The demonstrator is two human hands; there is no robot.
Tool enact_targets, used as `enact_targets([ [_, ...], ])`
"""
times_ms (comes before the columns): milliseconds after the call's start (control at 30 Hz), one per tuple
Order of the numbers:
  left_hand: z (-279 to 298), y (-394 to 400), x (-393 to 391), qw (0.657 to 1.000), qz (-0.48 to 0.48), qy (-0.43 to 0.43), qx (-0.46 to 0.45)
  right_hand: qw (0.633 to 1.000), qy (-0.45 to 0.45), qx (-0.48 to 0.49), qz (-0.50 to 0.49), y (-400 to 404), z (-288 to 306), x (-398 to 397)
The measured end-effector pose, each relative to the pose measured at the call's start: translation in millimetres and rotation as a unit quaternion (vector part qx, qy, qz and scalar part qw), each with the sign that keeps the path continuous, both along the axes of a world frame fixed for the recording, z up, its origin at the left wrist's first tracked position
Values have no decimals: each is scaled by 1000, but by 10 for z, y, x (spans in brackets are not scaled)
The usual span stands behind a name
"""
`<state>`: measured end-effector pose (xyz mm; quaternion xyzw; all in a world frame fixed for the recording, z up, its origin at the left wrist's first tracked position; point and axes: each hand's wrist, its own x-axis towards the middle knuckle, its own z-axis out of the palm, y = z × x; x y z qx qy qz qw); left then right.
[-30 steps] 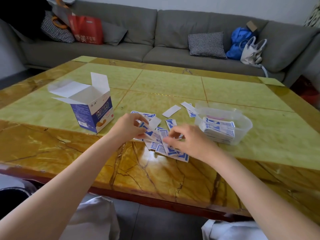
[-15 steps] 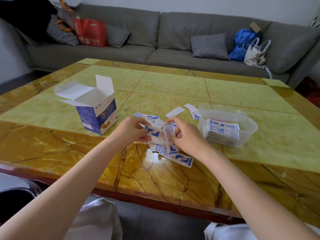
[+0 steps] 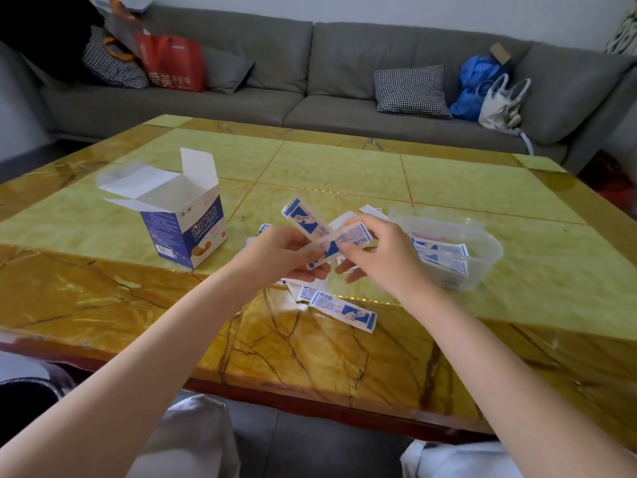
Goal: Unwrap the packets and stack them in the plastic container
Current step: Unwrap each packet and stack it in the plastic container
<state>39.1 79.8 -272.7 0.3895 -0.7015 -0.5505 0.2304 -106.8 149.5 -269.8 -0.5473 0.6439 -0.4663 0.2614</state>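
We hold both hands raised just above the table (image 3: pixel 103 305), close together over a loose scatter of blue-and-white packets. Our left hand (image 3: pixel 275 251) has its fingers curled around a strip of packets (image 3: pixel 305 219), which slants up and away from the palm, its far end pointing toward the sofa (image 3: pixel 310 74). Our right hand (image 3: pixel 382 251) pinches the near end of another packet (image 3: pixel 355 236) between thumb and forefinger, and that packet meets the left hand's strip right between the two hands; whether the two pieces are joined or only touching, we cannot tell. Below the hands, one packet (image 3: pixel 343 310) lies flat on the marbled edge of the table, with more packets (image 3: pixel 303 291) partly hidden under our wrists. The plastic container (image 3: pixel 482 236) sits just to the right of our right hand, clear-walled, with a stack of packets (image 3: pixel 441 257) lying inside it. To the left stands an open cardboard box (image 3: pixel 182 222), blue and white, its flaps spread upward. On the sofa we see a red bag (image 3: pixel 172 63), a checked cushion (image 3: pixel 410 91), a blue bag (image 3: pixel 479 81) and a white handbag (image 3: pixel 499 105).
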Motion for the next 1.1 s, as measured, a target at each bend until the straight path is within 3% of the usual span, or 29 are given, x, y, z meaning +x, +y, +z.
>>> enact_targets([
  [100,-4,4,-1,991,-47,-82,-90,982,184,-26,13,62,59,-104],
  [267,-27,115,-94,976,-101,-143,-130,960,247,82,104,209,18,-170],
  [400,-103,157,-138,899,-143,-299,-287,952,272,105,88,293,10,-309],
  [500,-187,152,-170,851,-222,-332,-341,930,313,166,96,331,0,-419],
  [600,-212,126,-220,860,-222,-339,-311,924,327,172,96,323,-63,-454],
  [700,-231,104,-261,869,-192,-321,-324,958,250,120,74,313,-102,-481],
  [800,-154,-23,-182,933,-72,-231,-268,991,126,32,20,300,-39,-456],
  [900,-22,-134,-76,978,35,-115,-169,999,24,29,12,277,33,-395],
  [1100,-3,8,-178,999,-17,-26,-17,980,144,118,69,141,-53,-204],
])
